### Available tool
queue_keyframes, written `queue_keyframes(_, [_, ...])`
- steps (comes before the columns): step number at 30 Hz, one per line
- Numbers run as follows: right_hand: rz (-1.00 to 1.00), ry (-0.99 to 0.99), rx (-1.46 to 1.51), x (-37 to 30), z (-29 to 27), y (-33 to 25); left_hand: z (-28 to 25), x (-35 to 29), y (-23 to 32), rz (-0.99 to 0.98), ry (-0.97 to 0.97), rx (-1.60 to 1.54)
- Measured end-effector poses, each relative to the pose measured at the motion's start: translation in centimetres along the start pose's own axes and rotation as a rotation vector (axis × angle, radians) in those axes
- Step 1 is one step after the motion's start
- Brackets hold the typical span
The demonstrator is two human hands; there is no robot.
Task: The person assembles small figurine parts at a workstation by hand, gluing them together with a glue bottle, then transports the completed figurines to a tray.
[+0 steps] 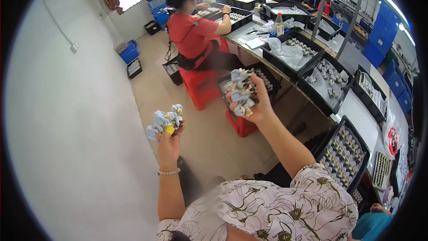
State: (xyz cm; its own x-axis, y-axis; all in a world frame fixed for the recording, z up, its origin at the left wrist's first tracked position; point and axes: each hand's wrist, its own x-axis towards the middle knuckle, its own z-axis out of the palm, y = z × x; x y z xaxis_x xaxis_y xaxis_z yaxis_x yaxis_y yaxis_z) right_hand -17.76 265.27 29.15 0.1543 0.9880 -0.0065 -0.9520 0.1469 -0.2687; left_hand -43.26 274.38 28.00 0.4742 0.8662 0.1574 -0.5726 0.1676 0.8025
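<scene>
Left of the red stool (pixel 201 87), your left hand (pixel 168 145) is closed on a cluster (pixel 165 121) of small grey-blue parts; your right hand (pixel 255 105) clutches a bigger bunch (pixel 240 91) just before the stool. Parts look light, hard, loosely packed, perhaps plastic. Cup them from beneath; loose ones could slip out.

The left hand (pixel 168 140) grips a small cluster of pale blue-grey parts (pixel 164 120), bunched together above its fingertips, with one yellow piece showing at the lower edge of the bunch. The right hand (pixel 254 102) clutches a larger handful of the same pale parts (pixel 240 91), mixed with small dark and brassy bits, piled against its palm and fingers. The two bunches are well apart, both raised in the air.
</scene>
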Motion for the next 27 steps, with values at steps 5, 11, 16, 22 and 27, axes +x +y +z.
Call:
queue_keyframes(5, [-0.053, 0.014, 0.056, 8.7, -3.9, -2.0, -2.2, 13.0, -4.8, -0.146, -0.066, -0.021])
queue_keyframes(11, [-0.268, 0.231, 0.130, 15.6, -8.2, -6.0, -1.4, 28.0, -11.4, -0.326, -0.291, -0.016])
queue_keyframes(16, [-0.422, 0.310, 0.124, 19.5, -11.2, -9.1, 2.0, 37.8, -17.1, -0.459, -0.415, 0.104])
queue_keyframes(22, [-0.467, 0.322, 0.132, 23.9, -15.8, -15.0, 6.8, 44.7, -25.9, -0.379, -0.450, 0.324])
queue_keyframes(27, [-0.457, 0.401, 0.138, 29.1, -18.9, -18.0, 6.2, 54.0, -34.4, -0.189, -0.539, 0.673])
